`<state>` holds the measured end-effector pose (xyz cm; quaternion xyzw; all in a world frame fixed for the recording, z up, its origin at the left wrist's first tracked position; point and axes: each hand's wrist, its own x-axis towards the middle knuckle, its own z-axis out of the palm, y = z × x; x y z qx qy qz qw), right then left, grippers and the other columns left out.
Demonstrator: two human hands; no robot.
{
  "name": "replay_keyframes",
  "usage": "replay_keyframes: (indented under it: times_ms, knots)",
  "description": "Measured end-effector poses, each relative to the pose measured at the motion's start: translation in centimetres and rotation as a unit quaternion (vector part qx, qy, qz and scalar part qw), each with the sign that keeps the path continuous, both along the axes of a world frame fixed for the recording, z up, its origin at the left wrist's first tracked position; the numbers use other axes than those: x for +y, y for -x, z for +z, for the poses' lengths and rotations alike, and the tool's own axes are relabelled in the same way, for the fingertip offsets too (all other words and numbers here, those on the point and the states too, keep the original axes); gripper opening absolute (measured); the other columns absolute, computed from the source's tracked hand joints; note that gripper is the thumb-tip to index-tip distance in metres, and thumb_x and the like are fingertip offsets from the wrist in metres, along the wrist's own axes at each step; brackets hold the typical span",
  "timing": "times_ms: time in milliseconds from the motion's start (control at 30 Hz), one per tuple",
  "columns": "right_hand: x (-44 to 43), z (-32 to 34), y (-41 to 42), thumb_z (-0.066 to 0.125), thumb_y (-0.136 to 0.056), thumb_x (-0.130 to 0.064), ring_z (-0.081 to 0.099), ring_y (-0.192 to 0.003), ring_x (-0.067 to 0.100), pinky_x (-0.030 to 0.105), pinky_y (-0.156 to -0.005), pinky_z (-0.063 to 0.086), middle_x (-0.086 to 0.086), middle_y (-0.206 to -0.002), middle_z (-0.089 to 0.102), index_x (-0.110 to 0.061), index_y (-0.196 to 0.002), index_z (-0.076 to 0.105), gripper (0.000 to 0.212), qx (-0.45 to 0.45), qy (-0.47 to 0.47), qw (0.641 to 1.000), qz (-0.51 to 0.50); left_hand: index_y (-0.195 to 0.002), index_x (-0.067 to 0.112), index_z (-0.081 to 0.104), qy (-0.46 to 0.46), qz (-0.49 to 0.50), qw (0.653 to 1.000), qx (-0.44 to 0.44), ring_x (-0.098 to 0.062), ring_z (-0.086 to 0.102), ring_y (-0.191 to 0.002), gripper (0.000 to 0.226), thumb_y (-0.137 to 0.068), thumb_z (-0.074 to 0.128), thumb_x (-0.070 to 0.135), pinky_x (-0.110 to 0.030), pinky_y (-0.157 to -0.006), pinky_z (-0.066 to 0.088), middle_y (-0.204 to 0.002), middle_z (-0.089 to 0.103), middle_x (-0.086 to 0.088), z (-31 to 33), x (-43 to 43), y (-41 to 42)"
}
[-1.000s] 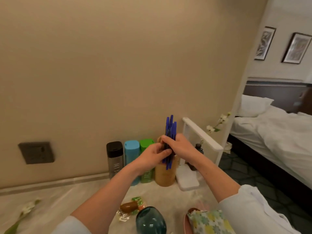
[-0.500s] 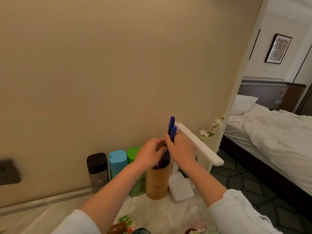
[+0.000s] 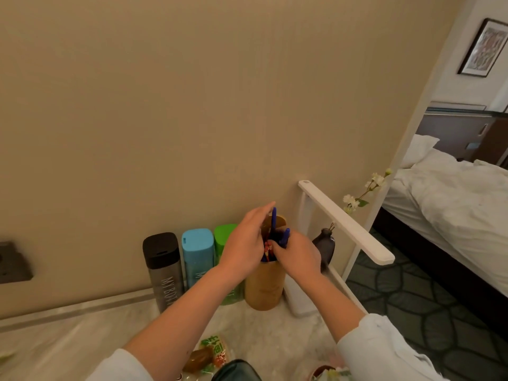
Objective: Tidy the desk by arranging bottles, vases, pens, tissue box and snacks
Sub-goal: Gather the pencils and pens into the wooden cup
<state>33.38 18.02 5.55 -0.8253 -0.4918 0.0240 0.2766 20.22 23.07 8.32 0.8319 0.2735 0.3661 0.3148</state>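
Blue pens [image 3: 273, 220] stand in a brown wooden pen cup [image 3: 264, 287] at the back of the desk [image 3: 82, 339], near the wall. The right hand [image 3: 299, 254] is at the cup's rim, and its fingers are curled round some of the blue pens. The left hand [image 3: 244, 243] is on the other side of the cup. Its fingers point up straight beside one tall pen, but I cannot tell if they hold it. A black bottle [image 3: 162, 268], a light blue bottle [image 3: 197, 251] and a green bottle [image 3: 224, 235] stand in a row left of the cup. A dark vase [image 3: 325, 244] and a white desk lamp [image 3: 346, 224] are on the right. A snack packet [image 3: 214, 353] lies near the front.
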Motion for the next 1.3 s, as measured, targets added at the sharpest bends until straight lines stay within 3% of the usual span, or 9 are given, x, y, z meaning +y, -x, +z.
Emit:
replay_keyframes:
  times_ms: [100,233,467,567,667,833,1033,1167,1300]
  knots:
    - [-0.5,0.5,-0.2,0.061,-0.083,-0.052,0.060,-0.089,0.008,0.032,-0.073,0.053,-0.013,-0.099,0.065,-0.035,-0.118,0.060,0.039,0.058,-0.055,0.996,0.033,-0.144,0.027,0.037,-0.004,-0.003,1.000,0.002,-0.002,0.041,-0.126,0.064,-0.091,0.036,-0.009,-0.014,-0.104,0.032,-0.142,0.042,0.005,0.1,-0.1,0.0]
    - [-1.1,1.3,0.2,0.052,-0.089,-0.054,0.056,-0.084,0.007,0.033,-0.071,0.052,-0.010,-0.096,0.060,-0.036,-0.116,0.059,0.033,0.081,-0.105,0.991,0.029,-0.144,0.024,0.038,0.003,0.001,1.000,-0.006,-0.007,0.041,-0.131,0.062,-0.091,0.036,-0.009,-0.023,-0.111,0.034,-0.144,0.043,0.003,0.3,-0.5,0.0]
    - [-1.6,2.6,0.9,0.041,-0.096,-0.024,0.058,-0.099,0.016,0.040,-0.080,0.055,-0.002,-0.130,0.043,-0.032,-0.138,0.040,0.043,0.069,-0.101,0.991,0.049,-0.145,0.025,0.036,0.040,0.039,0.998,-0.028,-0.004,0.045,-0.127,0.062,-0.093,0.037,-0.008,-0.017,-0.104,0.037,-0.139,0.048,0.005,0.7,-2.0,1.4]
    - [-1.3,3.8,0.9,0.041,-0.094,-0.011,0.039,-0.132,0.021,0.041,-0.103,0.045,-0.002,-0.151,0.027,-0.023,-0.149,0.028,0.058,0.013,-0.064,0.995,0.078,-0.147,0.026,0.033,0.046,0.048,0.998,-0.016,-0.005,0.045,-0.127,0.063,-0.093,0.036,-0.007,-0.021,-0.107,0.037,-0.140,0.047,0.003,0.9,-2.5,2.1]
    - [-1.1,4.8,1.1,0.040,-0.091,-0.006,0.021,-0.142,0.028,0.043,-0.113,0.032,-0.001,-0.160,0.016,-0.017,-0.152,0.019,0.066,-0.049,0.015,0.994,0.096,-0.149,0.026,0.026,0.066,0.046,0.997,0.007,-0.008,0.045,-0.127,0.062,-0.095,0.036,-0.003,-0.023,-0.106,0.037,-0.142,0.045,0.001,1.1,-2.9,2.5]
    - [-2.0,3.7,0.8,0.041,-0.089,-0.006,0.023,-0.142,0.023,0.040,-0.116,0.028,-0.003,-0.157,0.029,-0.016,-0.145,0.041,0.058,-0.107,0.062,0.984,0.128,-0.153,0.024,0.015,0.099,0.025,0.993,0.056,-0.014,0.041,-0.134,0.066,-0.095,0.038,-0.001,-0.028,-0.109,0.036,-0.149,0.040,0.000,0.7,-3.0,2.7]
    - [-2.1,3.8,0.4,0.037,-0.089,-0.005,0.048,-0.124,0.024,0.040,-0.098,0.047,0.007,-0.132,0.057,-0.028,-0.136,0.051,0.055,-0.023,-0.013,0.993,0.113,-0.152,0.023,0.017,0.124,0.009,0.992,0.034,-0.014,0.039,-0.136,0.068,-0.094,0.035,-0.007,-0.021,-0.106,0.032,-0.148,0.040,-0.001,0.8,-2.9,2.1]
    - [-2.6,3.7,1.8,0.038,-0.089,-0.006,0.049,-0.121,0.019,0.035,-0.100,0.044,0.000,-0.127,0.060,-0.025,-0.130,0.058,0.049,0.021,-0.096,0.989,0.112,-0.149,0.022,0.025,0.107,0.020,0.994,-0.008,-0.012,0.046,-0.127,0.063,-0.093,0.037,-0.006,-0.024,-0.105,0.037,-0.140,0.046,0.000,1.2,-3.4,2.8]
    - [-3.9,4.3,4.8,0.043,-0.089,-0.004,0.051,-0.112,0.013,0.028,-0.093,0.044,-0.004,-0.115,0.061,-0.020,-0.116,0.063,0.038,0.052,-0.203,0.970,0.126,-0.142,0.024,0.038,0.086,0.063,0.993,-0.054,-0.008,0.052,-0.117,0.059,-0.092,0.040,-0.006,-0.024,-0.099,0.044,-0.127,0.053,0.005,1.6,-4.5,4.8]
